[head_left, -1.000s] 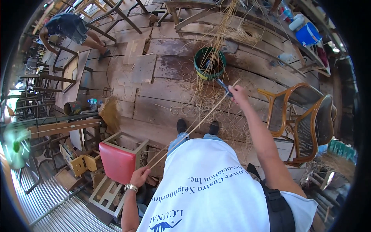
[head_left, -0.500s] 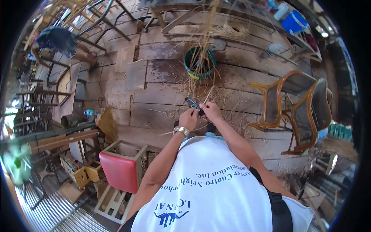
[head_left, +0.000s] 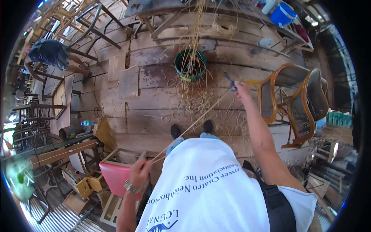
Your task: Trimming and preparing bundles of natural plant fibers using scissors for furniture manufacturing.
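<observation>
A long, thin tan cane strip (head_left: 193, 120) runs slantwise across my front, from my left hand up to beside my right hand. My left hand (head_left: 140, 173), low by the red seat of a chair, is closed on the strip's near end. At arm's length on the right, my right hand (head_left: 243, 91) grips a small dark hand tool (head_left: 230, 82) with bluish parts; blur hides its exact kind. The strip's far end reaches the tool, but whether it is clamped there I cannot tell. A green bucket (head_left: 181, 69) with long cane strips standing in it is on the floor ahead.
On the right lies a varnished wooden chair frame (head_left: 273, 92). The red-seated chair (head_left: 114, 174) stands close on my left. Cane scraps litter the plank floor (head_left: 150, 98). A workbench (head_left: 247, 23) holds a blue bucket (head_left: 283, 15). Another person (head_left: 50, 54) bends at far left.
My hands were together in front of me and have parted. The left came back toward the red-seated chair, the right went out forward and right, with the strip stretched between them.
</observation>
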`<state>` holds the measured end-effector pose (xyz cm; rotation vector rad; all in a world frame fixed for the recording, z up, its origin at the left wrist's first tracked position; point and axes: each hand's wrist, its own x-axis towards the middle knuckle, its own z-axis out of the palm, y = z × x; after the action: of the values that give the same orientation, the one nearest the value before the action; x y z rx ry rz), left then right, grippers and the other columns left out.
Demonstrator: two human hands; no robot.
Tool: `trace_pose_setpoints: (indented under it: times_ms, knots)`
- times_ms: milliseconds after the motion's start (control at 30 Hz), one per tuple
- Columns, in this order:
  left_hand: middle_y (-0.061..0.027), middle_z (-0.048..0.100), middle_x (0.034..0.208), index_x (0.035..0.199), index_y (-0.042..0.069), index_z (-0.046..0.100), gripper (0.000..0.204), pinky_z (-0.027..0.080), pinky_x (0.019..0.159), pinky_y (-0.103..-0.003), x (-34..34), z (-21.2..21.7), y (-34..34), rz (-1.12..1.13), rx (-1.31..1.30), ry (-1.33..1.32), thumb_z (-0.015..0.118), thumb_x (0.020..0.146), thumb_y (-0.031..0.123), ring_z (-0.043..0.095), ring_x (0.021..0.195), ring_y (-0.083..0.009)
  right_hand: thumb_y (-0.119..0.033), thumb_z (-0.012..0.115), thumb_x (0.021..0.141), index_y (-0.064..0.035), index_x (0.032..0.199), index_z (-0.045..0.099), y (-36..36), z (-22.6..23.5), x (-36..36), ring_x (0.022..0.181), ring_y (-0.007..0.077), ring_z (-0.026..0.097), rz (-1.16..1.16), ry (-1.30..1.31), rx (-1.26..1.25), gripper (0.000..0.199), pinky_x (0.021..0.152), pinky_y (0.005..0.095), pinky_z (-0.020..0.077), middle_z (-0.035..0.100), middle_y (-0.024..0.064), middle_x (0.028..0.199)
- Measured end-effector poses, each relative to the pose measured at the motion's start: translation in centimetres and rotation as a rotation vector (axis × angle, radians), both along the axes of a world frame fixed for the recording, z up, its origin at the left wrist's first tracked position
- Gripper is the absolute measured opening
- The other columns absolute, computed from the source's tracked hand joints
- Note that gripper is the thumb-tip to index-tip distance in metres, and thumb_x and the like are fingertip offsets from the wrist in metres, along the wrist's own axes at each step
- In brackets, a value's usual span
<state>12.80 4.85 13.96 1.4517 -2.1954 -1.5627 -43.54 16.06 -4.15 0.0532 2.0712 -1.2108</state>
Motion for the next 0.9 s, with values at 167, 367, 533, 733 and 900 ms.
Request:
trace_pose_setpoints:
  times_ms: [167,367,533,733,900]
  knots:
    - [-0.0087,0.064,0.072,0.091,0.004,0.065,0.020,0.047,0.060,-0.035,15.5,-7.3,-0.5,-0.083,-0.046,-0.495,0.063,0.092,0.024,0.058,0.064,-0.0235,-0.044,0.059,0.092,-0.0101,0.079,0.054,-1.3,1.6,0.1,0.034,0.0106,0.038,0.152,0.150,0.143,0.037,0.031,0.0256,0.0283,0.049,0.0029,0.052]
    - [-0.0261,0.050,0.134,0.137,-0.005,0.040,0.078,0.039,0.104,-0.042,1.7,-12.0,-2.7,-0.016,-0.088,-0.276,0.070,0.084,0.043,0.049,0.124,-0.0367,-0.041,0.059,0.093,-0.0058,0.080,0.061,-2.3,2.5,10.9,0.045,0.0136,0.057,0.349,0.115,0.055,0.037,0.042,0.0297,0.0435,0.059,0.0059,0.057]
    - [-0.0124,0.061,0.121,0.132,-0.002,0.048,0.071,0.052,0.063,-0.032,-17.9,-14.4,-1.9,0.068,0.555,0.175,0.059,0.090,0.054,0.065,0.073,-0.0204,-0.042,0.059,0.091,-0.0071,0.079,0.061,-2.7,-0.1,16.5,0.045,0.0139,0.057,0.482,0.184,0.042,0.037,0.043,0.0313,0.0438,0.058,0.0046,0.056]
    - [-0.0126,0.067,0.073,0.086,0.003,0.066,0.047,0.048,0.062,-0.038,-23.8,-17.8,0.6,-0.184,0.114,0.097,0.056,0.091,0.048,0.064,0.066,-0.0262,-0.047,0.059,0.086,-0.0069,0.078,0.065,-2.5,-1.0,18.2,0.076,0.0352,0.065,0.496,0.253,0.171,0.041,0.069,0.0456,0.0499,0.067,0.0155,0.076]
    - [-0.0158,0.057,0.065,0.080,0.003,0.062,0.034,0.044,0.058,-0.037,-20.8,-12.0,0.8,-0.236,0.004,0.169,0.057,0.092,0.034,0.054,0.059,-0.0259,-0.042,0.060,0.091,-0.0067,0.087,0.065,-0.6,-4.0,12.8,0.047,0.0181,0.060,0.251,0.231,0.164,0.036,0.047,0.0321,0.0478,0.063,0.0079,0.061]
